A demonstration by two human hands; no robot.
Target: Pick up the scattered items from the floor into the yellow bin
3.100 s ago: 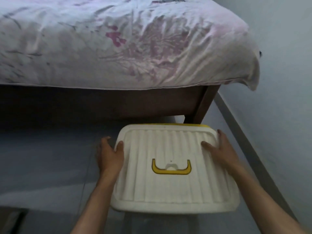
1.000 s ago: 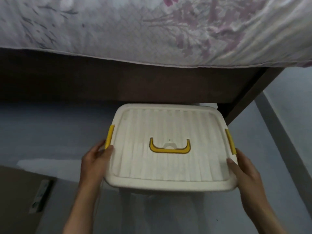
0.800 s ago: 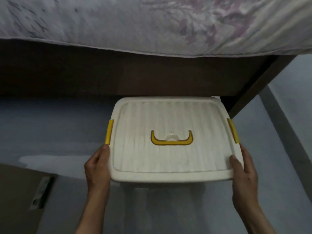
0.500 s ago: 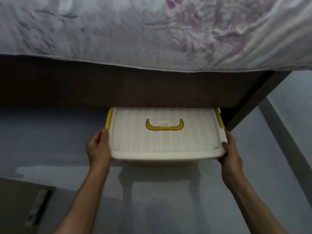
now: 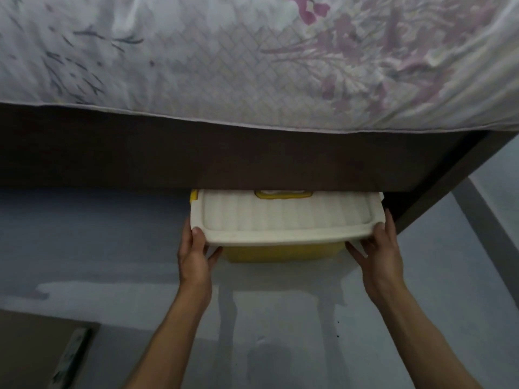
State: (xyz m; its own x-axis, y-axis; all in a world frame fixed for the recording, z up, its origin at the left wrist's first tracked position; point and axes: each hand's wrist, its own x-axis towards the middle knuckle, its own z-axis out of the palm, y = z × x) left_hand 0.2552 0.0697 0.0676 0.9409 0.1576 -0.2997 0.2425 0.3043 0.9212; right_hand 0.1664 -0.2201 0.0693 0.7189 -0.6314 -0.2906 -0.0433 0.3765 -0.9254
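1. The yellow bin (image 5: 283, 251) sits on the floor (image 5: 98, 242) half under the bed frame (image 5: 224, 155), its front end sticking out toward the person and its back end hidden beneath the frame.
2. A cream lid (image 5: 283, 220) covers the bin; only the near edge of its yellow handle (image 5: 283, 194) shows, right at the lower edge of the bed frame.
3. The left hand (image 5: 193, 256) grips the bin's near left corner, thumb lying on top of the lid rim and fingers curled under it.
4. The right hand (image 5: 379, 254) grips the near right corner of the bin the same way, thumb on the rim and fingers tucked beneath the lid's overhang.
5. Both forearms reach toward the bin from the near side, well apart from each other.
6. A yellow side clasp (image 5: 193, 196) shows at the bin's left edge, just under the bed frame.
7. The floor around the bin is smooth, grey-blue, with paler glossy patches in front of the bin.
8. The bed frame is dark brown wood, with a leg (image 5: 438, 189) just right of the bin.
9. Above the bin, a white quilted sheet (image 5: 252, 60) with pink and grey floral print overhangs the frame.
10. The lid is ribbed with parallel ridges and has rounded corners.
11. Far left of the bin, near the person, lies a flat brown board (image 5: 31, 352) with a pale strip (image 5: 71, 357) at its edge.
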